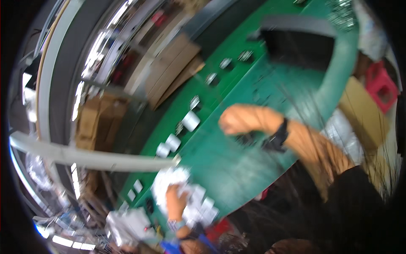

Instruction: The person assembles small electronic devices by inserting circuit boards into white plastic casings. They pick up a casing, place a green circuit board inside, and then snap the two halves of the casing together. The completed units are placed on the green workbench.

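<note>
While the right hand (236,120) is over the bench (232,169), head view: fingers curled, grasp indeterminable through blur | left hand: not identifiable | dark parts (244,139): on bench, just below right hand | progress: metal parts (226,64) and white pieces (191,121) already on belt (182,106); dark parts apparently left; completion indeterminable

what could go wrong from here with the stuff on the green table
The right hand is close to small dark pieces on the green table, so a low sweep might scatter them. Another person's hand is at the white pile; loose pieces could slide out. Shiny parts sit spaced along the brighter green strip; a stray knock might shift them.
</note>
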